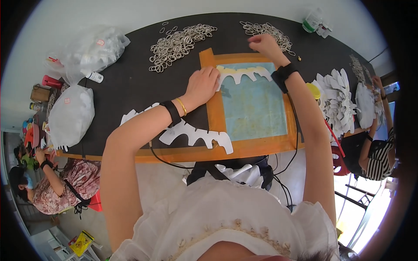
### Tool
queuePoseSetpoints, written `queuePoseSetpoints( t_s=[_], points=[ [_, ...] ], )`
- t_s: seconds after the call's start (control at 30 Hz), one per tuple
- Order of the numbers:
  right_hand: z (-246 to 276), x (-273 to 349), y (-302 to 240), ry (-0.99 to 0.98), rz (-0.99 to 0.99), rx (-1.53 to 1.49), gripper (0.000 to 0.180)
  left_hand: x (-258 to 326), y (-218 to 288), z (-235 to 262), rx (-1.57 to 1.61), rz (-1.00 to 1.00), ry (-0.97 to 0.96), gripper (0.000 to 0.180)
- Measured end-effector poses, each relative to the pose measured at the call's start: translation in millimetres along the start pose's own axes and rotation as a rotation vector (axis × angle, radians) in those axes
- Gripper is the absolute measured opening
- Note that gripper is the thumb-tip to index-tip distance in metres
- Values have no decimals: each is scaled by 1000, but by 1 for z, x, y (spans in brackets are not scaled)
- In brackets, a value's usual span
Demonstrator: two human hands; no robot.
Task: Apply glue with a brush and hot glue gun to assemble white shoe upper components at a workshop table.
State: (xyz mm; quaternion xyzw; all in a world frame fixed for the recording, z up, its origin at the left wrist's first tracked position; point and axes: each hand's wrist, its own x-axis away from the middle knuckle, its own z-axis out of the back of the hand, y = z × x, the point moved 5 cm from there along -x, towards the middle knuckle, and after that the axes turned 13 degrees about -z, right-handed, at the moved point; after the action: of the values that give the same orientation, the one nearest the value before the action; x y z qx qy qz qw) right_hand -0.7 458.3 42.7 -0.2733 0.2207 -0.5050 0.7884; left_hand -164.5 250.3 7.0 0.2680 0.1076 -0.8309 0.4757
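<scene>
A white scalloped cut-out strip [239,76], with a yellowish coat along its upper edge, lies across the top of a blue-green sheet [254,111] framed in orange-brown tape. At the strip's left end, my left hand [203,83] has its fingers pressed together on it. My right hand [264,45] is beyond the sheet, beside a pile of metal rings [278,36]. Its fingertips are pinched; whatever may be between them is too small to tell. More white scalloped cut-outs [198,134] lie near the table's front edge, partly under my left forearm.
A second heap of metal rings [178,45] lies at the back left. Plastic bags [72,115] fill the left side. On the right are a stack of white cut-outs [337,100] and a yellow lid [313,90]. Bottles [312,21] stand behind. Black cables hang at the front edge. People sit on both sides.
</scene>
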Motion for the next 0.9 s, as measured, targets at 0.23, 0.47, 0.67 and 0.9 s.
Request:
queuePoseSetpoints(
  t_s=[0.23, 0.47, 0.67, 0.9],
  points=[
    [-59, 23, -31, -558, -87, -450, 25, -1, 1, 3, -10, -51, 30, 14],
    [-72, 23, -27, -634, -79, -623, 24, -2, 2, 4, -24, -45, 22, 13],
    [-79, 29, -32, -602, -45, -419, 19, -2, 4, 5, -46, -54, 32, 14],
    [-81, 25, -22, -472, -53, -329, 17, -5, 8, 3, -70, -91, -9, 16]
  ],
)
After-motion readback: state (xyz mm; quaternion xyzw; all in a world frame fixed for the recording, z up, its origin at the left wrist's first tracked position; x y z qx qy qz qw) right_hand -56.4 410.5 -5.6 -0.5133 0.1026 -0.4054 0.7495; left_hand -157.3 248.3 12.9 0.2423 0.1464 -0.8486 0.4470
